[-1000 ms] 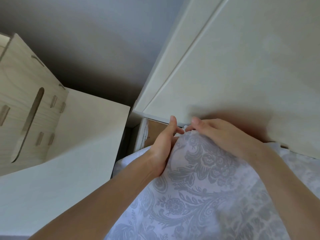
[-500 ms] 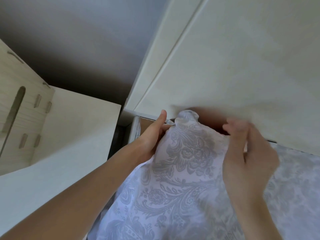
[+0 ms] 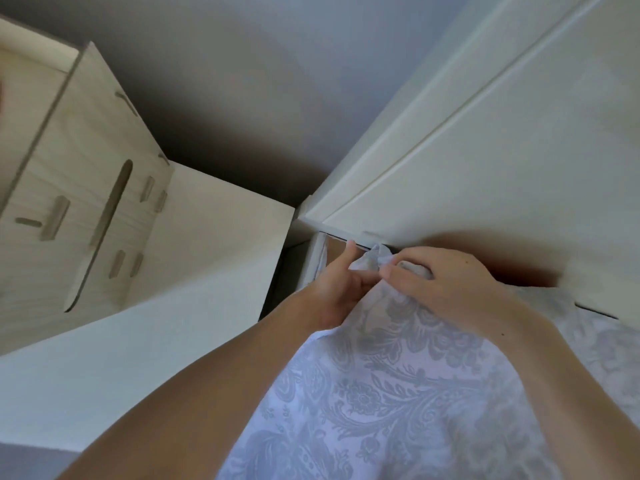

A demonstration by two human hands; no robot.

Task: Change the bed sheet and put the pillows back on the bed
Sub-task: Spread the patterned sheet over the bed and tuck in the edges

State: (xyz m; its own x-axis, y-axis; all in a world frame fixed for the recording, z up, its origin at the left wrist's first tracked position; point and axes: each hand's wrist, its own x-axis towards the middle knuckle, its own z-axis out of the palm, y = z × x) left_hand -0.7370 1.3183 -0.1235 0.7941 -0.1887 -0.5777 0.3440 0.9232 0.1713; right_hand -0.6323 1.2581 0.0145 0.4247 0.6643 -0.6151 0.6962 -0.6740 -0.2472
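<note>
Now right hand point(image 3: 446, 289) is back curled round sheet point(image 3: 398, 382) corner; left hand point(image 3: 341, 284) pinches alongside. Tuck by headboard point(image 3: 502, 168) likely resumes.

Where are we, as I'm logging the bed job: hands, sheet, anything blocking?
Left hand, right hand both gripping bunched corner of sheet. Corner not yet tucked. White panel tight against that corner.
</note>
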